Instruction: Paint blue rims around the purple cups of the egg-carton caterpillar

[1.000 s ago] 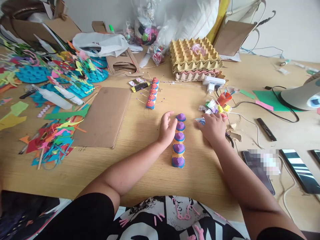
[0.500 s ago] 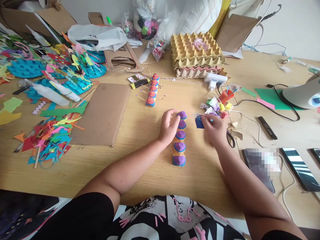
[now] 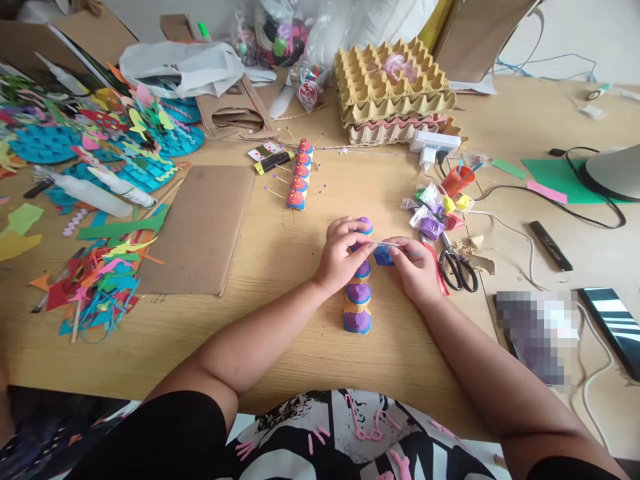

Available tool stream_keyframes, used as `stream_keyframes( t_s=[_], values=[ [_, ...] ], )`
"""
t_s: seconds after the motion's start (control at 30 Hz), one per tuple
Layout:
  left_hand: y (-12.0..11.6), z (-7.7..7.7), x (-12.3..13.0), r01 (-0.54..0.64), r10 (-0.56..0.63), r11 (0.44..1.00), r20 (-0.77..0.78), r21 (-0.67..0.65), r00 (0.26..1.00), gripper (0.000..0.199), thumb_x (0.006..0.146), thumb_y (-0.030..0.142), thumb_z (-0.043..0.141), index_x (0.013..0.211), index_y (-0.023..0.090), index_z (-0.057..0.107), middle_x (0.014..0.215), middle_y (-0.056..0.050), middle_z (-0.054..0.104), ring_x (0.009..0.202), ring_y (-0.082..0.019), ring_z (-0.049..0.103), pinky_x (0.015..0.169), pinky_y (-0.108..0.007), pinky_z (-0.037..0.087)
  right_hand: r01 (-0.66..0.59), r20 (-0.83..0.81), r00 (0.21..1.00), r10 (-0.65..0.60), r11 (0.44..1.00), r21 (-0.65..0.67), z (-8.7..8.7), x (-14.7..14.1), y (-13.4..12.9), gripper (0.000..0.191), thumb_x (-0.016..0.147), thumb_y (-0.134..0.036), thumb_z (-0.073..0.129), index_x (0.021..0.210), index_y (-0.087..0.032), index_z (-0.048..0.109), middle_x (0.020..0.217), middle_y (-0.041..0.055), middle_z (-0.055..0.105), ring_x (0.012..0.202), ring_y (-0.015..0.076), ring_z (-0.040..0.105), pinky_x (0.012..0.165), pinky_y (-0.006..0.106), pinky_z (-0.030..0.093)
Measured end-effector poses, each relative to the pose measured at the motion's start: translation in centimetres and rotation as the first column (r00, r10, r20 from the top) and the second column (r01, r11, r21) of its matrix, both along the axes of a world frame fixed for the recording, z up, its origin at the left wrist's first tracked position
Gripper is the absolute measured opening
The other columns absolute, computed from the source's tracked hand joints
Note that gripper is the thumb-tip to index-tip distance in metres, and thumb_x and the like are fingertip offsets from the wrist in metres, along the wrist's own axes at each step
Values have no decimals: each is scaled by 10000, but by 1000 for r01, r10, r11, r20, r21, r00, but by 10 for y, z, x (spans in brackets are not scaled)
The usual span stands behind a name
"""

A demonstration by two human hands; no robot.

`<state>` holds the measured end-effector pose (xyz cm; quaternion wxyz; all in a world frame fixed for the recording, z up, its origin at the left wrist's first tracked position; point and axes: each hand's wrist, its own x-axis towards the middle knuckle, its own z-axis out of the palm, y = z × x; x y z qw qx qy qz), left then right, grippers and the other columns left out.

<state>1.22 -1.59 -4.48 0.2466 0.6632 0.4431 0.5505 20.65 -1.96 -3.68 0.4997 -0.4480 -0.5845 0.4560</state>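
Observation:
A row of purple-topped domes with blue rims and orange between them (image 3: 358,293) lies lengthwise in front of me. Over its far end is my left hand (image 3: 341,255), its thumb and fingers pinching one end of a thin, pale stick (image 3: 384,243). My right hand (image 3: 414,268) is closed on the other end, just right of the row. Below the stick, beside my right fingertips, shows a small blue piece (image 3: 384,256); whether it is held cannot be made out. A finished-looking red and blue row with pins (image 3: 299,175) stands farther back.
Brown cardboard (image 3: 200,227) lies left, beside colourful paper scraps (image 3: 107,280). Egg trays (image 3: 395,87) are stacked at the back. On the right are black scissors (image 3: 457,270), clay packets (image 3: 431,212), an orange cup (image 3: 456,180), a marker (image 3: 551,245) and phones (image 3: 613,327).
My right hand has moved left with the blue piece, close to my left hand. The left fingers have closed on the stick's end. Scissors and a red strip now show on the right.

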Motion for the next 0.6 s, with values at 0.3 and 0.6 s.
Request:
stream_keyframes(
  t_s=[0.3,0.6],
  values=[
    [-2,0,0,-10,10,1000,-79,11,997,82,920,361,841,869,298,830,1218,-65,784,1387,-306,582,1301,-568,404,20,271,955,-117,942,336,12,-1,-5,319,979,-526,738,829,-246,765,727,18,698,707,191,603,747,385,503],
    [1,-7,0,-32,34,998,-50,47,998,102,959,368,810,897,293,841,1257,-65,774,1395,-285,581,1307,-554,406,-10,338,932,-129,925,381,8,6,2,344,1073,-504,594,885,-249,728,812,44,737,774,214,623,802,418,501]
  ],
)
